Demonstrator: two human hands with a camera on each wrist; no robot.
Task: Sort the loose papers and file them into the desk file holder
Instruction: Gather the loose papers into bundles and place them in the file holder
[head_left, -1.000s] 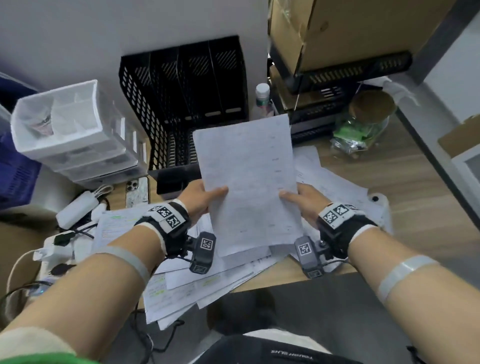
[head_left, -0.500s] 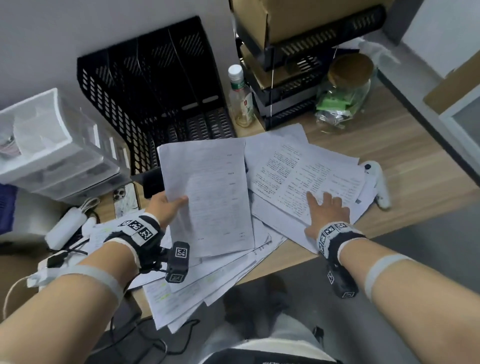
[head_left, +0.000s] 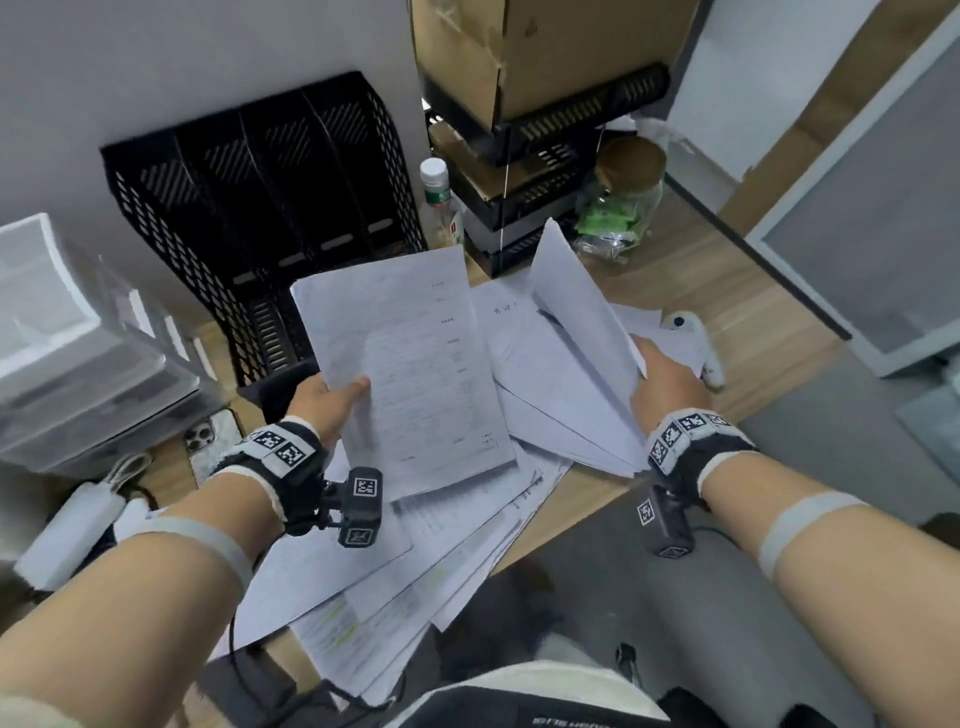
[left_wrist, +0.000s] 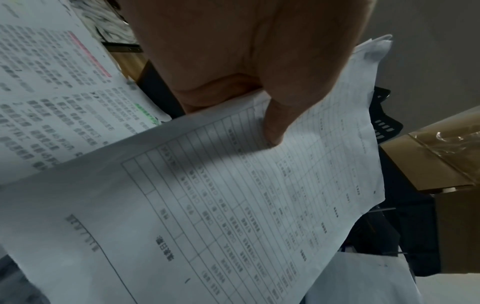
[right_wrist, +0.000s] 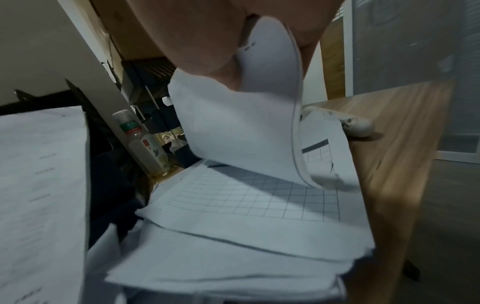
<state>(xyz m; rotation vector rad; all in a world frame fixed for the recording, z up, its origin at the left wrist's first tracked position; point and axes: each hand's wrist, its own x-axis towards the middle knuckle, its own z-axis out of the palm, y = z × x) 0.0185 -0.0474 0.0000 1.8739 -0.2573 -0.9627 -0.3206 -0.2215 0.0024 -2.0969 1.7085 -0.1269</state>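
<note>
**Both hands holding sheets over a paper-strewn desk**

Wooden desk (head_left: 727, 291) against a grey wall, cluttered. Print on every page is too blurred to read; only table grids and green and pink highlighter marks come through. The right hand's (head_left: 667, 387) fingers are hidden behind its paper in the head view, and the right wrist view shows only the palm and a curled sheet edge tucked into it, so it grasps the sheet but the finger layout is unclear. Left forearm and lap are cut off at the frame bottom.

Left hand (head_left: 332, 402) pinches a printed form sheet (head_left: 415, 374) by its left edge, thumb on top, fingers underneath, the sheet lifted above the pile. The right hand lifts a bent sheet (head_left: 576, 306) that stands tilted up from the loose papers (head_left: 452, 566), which fan across the desk and overhang its near edge.

Black mesh file holder (head_left: 260, 208) stands at the back by the wall, its slots showing no paper, partly blocked by the form sheet. Just right of it a clear plastic bottle (head_left: 439, 208) with white cap, then a black wire rack (head_left: 530, 208) carrying a cardboard box (head_left: 519, 47). Glass jar (head_left: 623, 208) with a cork-like lid beside the rack. White plastic gadget (head_left: 701, 348) near the right hand. Translucent drawer unit (head_left: 67, 332), a phone (head_left: 205, 434) and a white power strip (head_left: 72, 530) on the left.
</note>
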